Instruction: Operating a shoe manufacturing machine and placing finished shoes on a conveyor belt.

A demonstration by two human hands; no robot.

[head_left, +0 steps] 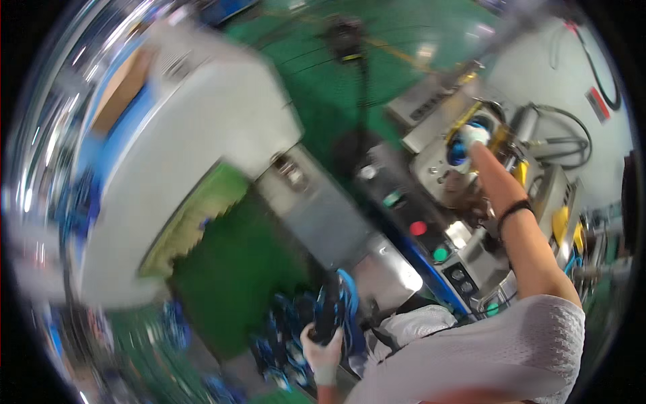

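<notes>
My left hand [323,353], in a white glove, is closed round the lower end of a dark elongated piece with blue edging [328,303]. Several similar black-and-blue pieces [279,343] lie bunched just left of it. Far to the right, my outstretched right arm reaches over a machine. The white-gloved right hand [476,135] is at a shiny blue part [457,151] seated in the machine's pale metal fixture [431,172]. Blur hides the right fingers, so I cannot tell whether they grip that part.
A control panel with red and green buttons [418,228] runs along the machine's near side. At left stands a large white curved housing [195,128] beside a green surface [235,269]. A grey metal ledge [323,222] lies between them. Hoses [572,114] loop at the right.
</notes>
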